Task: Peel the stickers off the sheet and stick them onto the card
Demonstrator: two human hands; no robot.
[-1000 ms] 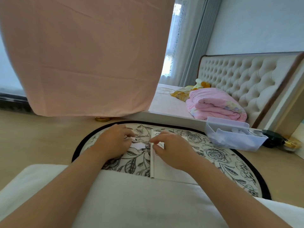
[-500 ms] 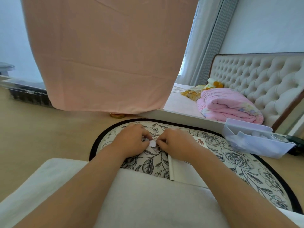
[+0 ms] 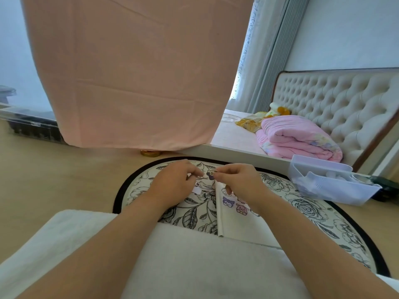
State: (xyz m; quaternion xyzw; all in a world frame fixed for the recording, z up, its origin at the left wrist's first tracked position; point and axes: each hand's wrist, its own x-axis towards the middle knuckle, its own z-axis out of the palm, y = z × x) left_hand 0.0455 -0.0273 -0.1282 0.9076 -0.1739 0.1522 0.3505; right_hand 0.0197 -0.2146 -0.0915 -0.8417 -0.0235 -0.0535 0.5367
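Our right hand [image 3: 237,182] pinches the purple sticker [image 3: 211,174] at its fingertips, above the card [image 3: 235,225]. Our left hand [image 3: 172,182] curls just beside it; we cannot tell its grasp.

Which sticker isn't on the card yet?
The dark purple sticker, held up between the left hand and the right hand. The lighter purple sticker and the pink sticker already sit flat on the white card.

Over the floral surface [image 3: 302,203], the right hand [image 3: 239,180] pinches a small purple sticker [image 3: 211,174] just above the white card [image 3: 235,223]; the left hand [image 3: 172,182] curls left of the card, grip unclear; two cartoon stickers [image 3: 241,209] sit on the card.
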